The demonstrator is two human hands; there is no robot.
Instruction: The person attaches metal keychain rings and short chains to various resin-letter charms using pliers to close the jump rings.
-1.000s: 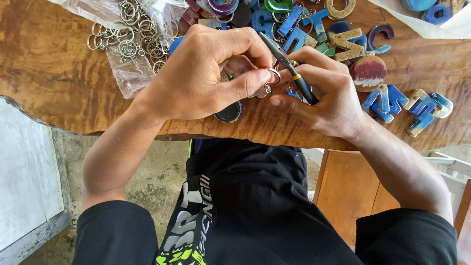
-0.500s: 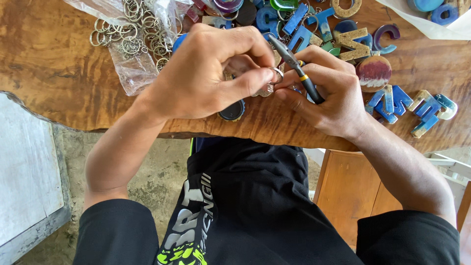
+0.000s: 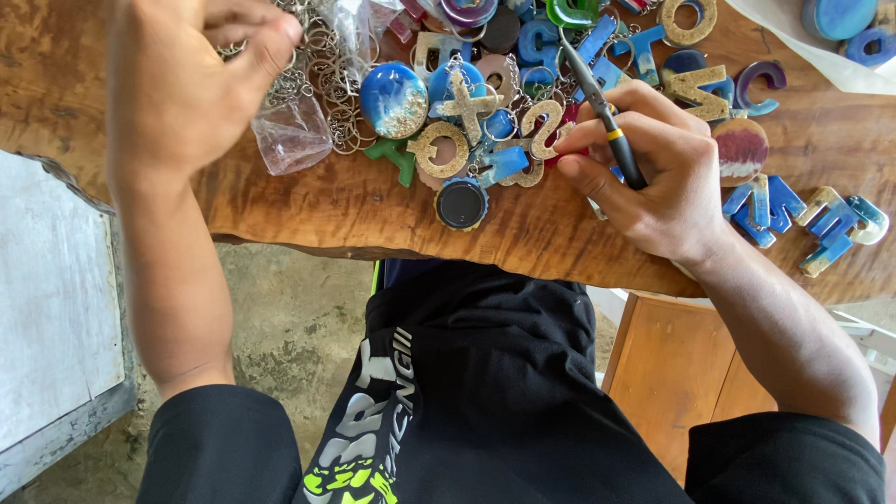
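My right hand rests on the wooden table and grips black-handled pliers, their tip pointing up into a heap of resin letter charms. My left hand is blurred at the upper left, fingers pinched over a pile of metal key rings lying on a clear plastic bag. What the pinched fingers hold is too blurred to tell. A round black cap lies near the table's front edge between my hands.
More blue and gold letters lie at the right of the table. A white sheet covers the top right corner. Below the table edge are my dark-clothed lap, a wooden stool and a grey slab at the left.
My left hand has left the spot beside my right hand and swung up-left to the key rings. The letter heap it covered now shows. My right hand still holds the pliers.
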